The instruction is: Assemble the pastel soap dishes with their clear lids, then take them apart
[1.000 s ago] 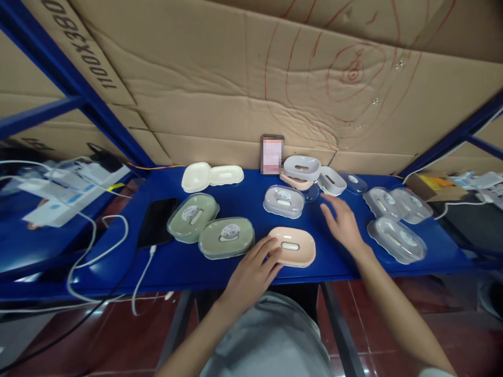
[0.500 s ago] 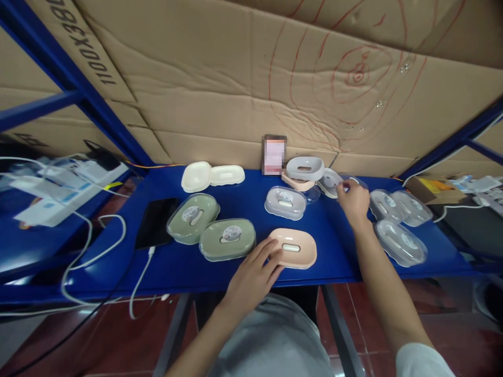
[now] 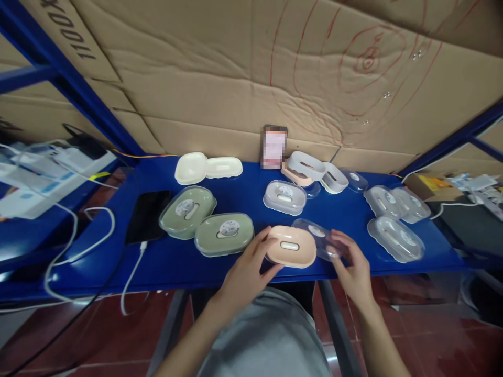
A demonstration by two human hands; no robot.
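Note:
My left hand grips the left end of a peach soap dish, fingers at its far edge and thumb at the near one. The dish has a pale slot in its middle. My right hand holds a clear lid with a round label by its right end. The lid is tilted beside the dish's right end; whether the two touch, I cannot tell. Two green soap dishes under clear lids, one near and one farther, lie left of my left hand. A lidded grey dish sits behind the peach one.
Several grey lidded dishes lie at the right. Cream dish parts, uncovered grey parts and a loose clear lid are along the back. A phone leans on the cardboard. A black device with a white cable lies left.
My right hand has come from the back right toward me, bringing a clear lid beside the peach dish. My left thumb has moved to the dish's near edge.

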